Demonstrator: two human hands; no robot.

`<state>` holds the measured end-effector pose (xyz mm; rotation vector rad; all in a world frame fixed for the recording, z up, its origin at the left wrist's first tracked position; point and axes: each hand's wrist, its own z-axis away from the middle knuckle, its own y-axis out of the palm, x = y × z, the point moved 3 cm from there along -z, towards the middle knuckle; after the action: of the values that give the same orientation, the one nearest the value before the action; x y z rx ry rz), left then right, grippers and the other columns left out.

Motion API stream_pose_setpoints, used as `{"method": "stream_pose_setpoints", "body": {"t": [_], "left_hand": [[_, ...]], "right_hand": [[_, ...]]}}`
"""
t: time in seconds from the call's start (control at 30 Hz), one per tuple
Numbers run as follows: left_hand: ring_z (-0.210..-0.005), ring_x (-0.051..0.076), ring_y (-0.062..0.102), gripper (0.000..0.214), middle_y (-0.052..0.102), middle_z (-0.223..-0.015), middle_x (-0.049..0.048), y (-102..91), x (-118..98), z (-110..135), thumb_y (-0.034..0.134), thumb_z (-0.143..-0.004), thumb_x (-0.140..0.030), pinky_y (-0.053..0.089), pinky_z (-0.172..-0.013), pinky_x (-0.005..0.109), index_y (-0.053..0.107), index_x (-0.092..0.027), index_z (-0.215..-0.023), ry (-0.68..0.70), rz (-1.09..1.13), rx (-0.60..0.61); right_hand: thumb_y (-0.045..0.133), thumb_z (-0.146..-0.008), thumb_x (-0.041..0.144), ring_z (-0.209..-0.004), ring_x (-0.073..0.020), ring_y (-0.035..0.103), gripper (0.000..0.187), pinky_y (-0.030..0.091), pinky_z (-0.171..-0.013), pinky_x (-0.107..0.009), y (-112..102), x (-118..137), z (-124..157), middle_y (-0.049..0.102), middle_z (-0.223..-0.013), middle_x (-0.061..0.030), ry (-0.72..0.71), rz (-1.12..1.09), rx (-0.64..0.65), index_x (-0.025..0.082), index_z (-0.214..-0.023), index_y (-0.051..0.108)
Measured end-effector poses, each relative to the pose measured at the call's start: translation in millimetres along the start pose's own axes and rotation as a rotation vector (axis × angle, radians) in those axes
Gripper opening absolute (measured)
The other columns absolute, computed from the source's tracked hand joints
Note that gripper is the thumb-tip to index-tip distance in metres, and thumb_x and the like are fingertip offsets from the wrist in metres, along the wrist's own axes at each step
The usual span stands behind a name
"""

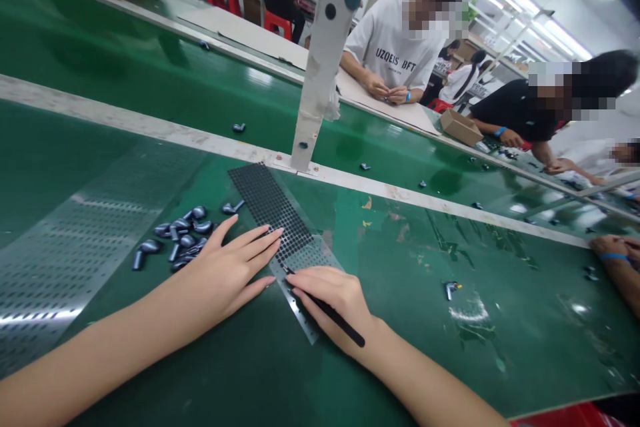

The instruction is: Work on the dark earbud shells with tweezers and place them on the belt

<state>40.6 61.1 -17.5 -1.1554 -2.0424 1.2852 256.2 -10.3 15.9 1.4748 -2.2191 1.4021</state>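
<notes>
My right hand (336, 300) is closed on a pair of black tweezers (345, 327), whose tip points down at a sheet of small black round stickers (273, 203). The sheet lies aslant on the green table, black dots over its upper part and see-through backing at its lower end. With fingers stretched out, my left hand (233, 270) rests flat, its fingertips on the sheet's left edge. Beside that hand lies a pile of dark blue shiny earbud pieces (186, 237). One earbud piece (231, 207) sits apart, near the fingertips. Whether the tweezers grip a sticker is too small to tell.
A see-through perforated sheet (100, 227) covers the table's left. Beyond a pale rail (400, 193) runs a green conveyor belt (260, 97) with scattered earbuds. A white post (320, 67) rises from the rail. Another earbud (451, 289) lies at right. Co-workers sit opposite; someone's hand (613, 250) shows at right.
</notes>
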Motion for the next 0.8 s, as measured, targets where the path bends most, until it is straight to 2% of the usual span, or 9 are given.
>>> {"method": "stream_pose_setpoints", "body": {"t": [0.17, 0.4, 0.5, 0.63, 0.8], "left_hand": [[-0.137, 0.037, 0.071, 0.061, 0.076, -0.148, 0.0115, 2.7, 3.0, 0.1, 0.026, -0.117, -0.052, 0.028, -0.136, 0.064, 0.073, -0.027, -0.147, -0.009, 0.022, 0.018], [-0.135, 0.038, 0.073, 0.07, 0.078, -0.144, 0.0149, 3.7, 0.1, -2.0, 0.02, -0.118, -0.052, 0.025, -0.137, 0.066, 0.079, -0.02, -0.138, -0.01, 0.002, 0.004], [-0.134, 0.039, 0.073, 0.075, 0.078, -0.142, 0.0167, 4.5, 0.2, -2.3, 0.017, -0.118, -0.053, 0.026, -0.136, 0.067, 0.08, -0.017, -0.135, -0.013, -0.001, -0.001], [-0.135, 0.039, 0.072, 0.074, 0.077, -0.144, 0.0148, 5.8, 2.7, -1.4, 0.017, -0.117, -0.055, 0.027, -0.135, 0.069, 0.079, -0.022, -0.139, -0.026, 0.014, 0.019], [-0.138, 0.04, 0.071, 0.067, 0.076, -0.147, 0.0125, 5.3, 7.2, 0.4, 0.023, -0.117, -0.057, 0.028, -0.136, 0.07, 0.076, -0.026, -0.143, -0.035, 0.038, 0.065]], "right_hand": [[0.057, -0.113, 0.024, -0.102, -0.0185, 0.087, 0.026, 0.07, -0.096, -0.03, -0.4, -0.4, -0.4, 0.089, -0.113, -0.0074, 0.043, 0.003, 0.059, 0.023, -0.122, 0.081], [0.06, -0.111, 0.021, -0.098, -0.019, 0.087, 0.024, 0.069, -0.093, -0.028, -1.3, 0.3, -1.9, 0.089, -0.11, -0.0099, -0.011, -0.007, -0.001, 0.017, -0.118, 0.082], [0.06, -0.112, 0.024, -0.099, -0.0185, 0.087, 0.024, 0.07, -0.092, -0.028, 1.2, -1.9, -0.9, 0.089, -0.11, -0.0092, 0.001, -0.01, 0.007, 0.019, -0.12, 0.082], [0.058, -0.113, 0.027, -0.101, -0.0193, 0.087, 0.026, 0.071, -0.093, -0.031, 4.5, -4.7, 0.5, 0.089, -0.112, -0.0081, 0.036, 0.006, 0.032, 0.022, -0.122, 0.082], [0.06, -0.112, 0.027, -0.101, -0.0194, 0.087, 0.025, 0.071, -0.095, -0.029, 4.4, -5.8, 1.2, 0.089, -0.113, -0.0084, 0.027, -0.017, -0.026, 0.021, -0.123, 0.082]]}}
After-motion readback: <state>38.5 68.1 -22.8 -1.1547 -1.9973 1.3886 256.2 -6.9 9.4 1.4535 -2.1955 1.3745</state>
